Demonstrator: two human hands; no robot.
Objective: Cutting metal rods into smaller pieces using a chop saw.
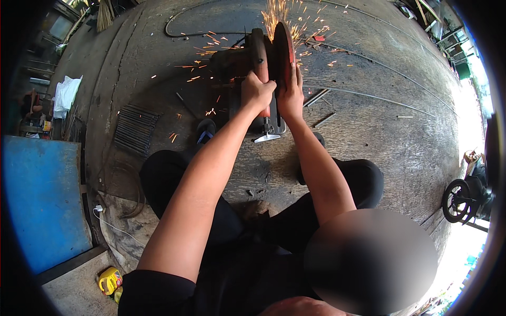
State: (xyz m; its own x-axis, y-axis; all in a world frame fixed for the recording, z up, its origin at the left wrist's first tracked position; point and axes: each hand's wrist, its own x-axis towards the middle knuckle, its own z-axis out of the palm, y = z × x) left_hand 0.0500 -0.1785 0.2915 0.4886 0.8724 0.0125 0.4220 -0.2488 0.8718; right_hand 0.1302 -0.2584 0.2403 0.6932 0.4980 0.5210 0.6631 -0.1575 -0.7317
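Bare arms (184, 210) reach a saw (284, 47) whose red handle (260, 55) runs straight ahead.

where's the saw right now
In the head view, the saw stands at top centre, right of the row of rods, with sparks flying beyond it.

Far to your left: blue panel (45, 205), surface scuffed, dark edging along its right and lower sides. Beyond panel, white sheet-like bag (66, 97), crumpled. Near panel's right edge, white plug (98, 209) with thin white cord (124, 231) trailing toward you. Lower left, yellow container (109, 280), tilted. Upper left, straw-like bristle bundle (105, 16). Far to your right, dark motorbike (477, 184), wheel (456, 201) facing you; farther off, green object (464, 71), kind unclear. Floor (390, 152) stained, worn.
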